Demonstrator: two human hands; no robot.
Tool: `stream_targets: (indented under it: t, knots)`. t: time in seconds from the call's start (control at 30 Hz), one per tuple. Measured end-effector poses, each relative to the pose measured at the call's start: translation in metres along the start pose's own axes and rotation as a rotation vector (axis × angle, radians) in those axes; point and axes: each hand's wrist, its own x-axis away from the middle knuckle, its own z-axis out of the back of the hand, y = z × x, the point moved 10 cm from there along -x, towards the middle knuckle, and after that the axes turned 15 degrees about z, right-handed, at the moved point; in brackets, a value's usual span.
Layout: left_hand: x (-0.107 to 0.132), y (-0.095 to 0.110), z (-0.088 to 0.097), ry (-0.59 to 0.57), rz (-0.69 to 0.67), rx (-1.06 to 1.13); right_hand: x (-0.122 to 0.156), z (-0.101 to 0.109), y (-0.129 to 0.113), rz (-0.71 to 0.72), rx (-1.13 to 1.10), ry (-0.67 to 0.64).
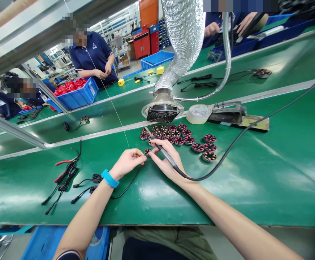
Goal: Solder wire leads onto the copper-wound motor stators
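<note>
My right hand [168,159] is closed around a soldering iron [166,154], its tip pointing up and away to the left. The thumb and a finger of that hand also reach the side of a small round motor stator [147,152] with copper windings. Left of this stator, my left hand [129,162] pinches with thumb and forefinger. A black cable [127,187] runs up into those fingertips; its end is hidden. A thin pale wire [114,106] hangs from above and reaches down behind my left hand. Several more stators [176,133] stand grouped beyond my right hand.
A fan with a silver duct [161,110] hangs just beyond the stators. A tape roll [199,113] and tape dispenser [228,117] stand to its right. Coiled cables [68,177] and red-handled pliers [62,163] lie left. The iron's cord [228,151] arcs right. Co-workers stand across the benches.
</note>
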Motion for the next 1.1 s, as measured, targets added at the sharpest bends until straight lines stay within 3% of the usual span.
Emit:
stream_targets:
  t: [0.27,0.77,1.1]
  knots:
    - [-0.01,-0.006,-0.003,-0.088,0.081,-0.001,-0.001,0.0,-0.003,0.014,-0.013,0.002]
    - [-0.011,-0.006,0.009,0.082,-0.031,0.191,0.006,-0.005,0.008,-0.064,-0.064,0.024]
    - [0.003,0.001,-0.013,0.11,-0.121,-0.157,0.002,-0.018,-0.024,0.146,0.011,-0.078]
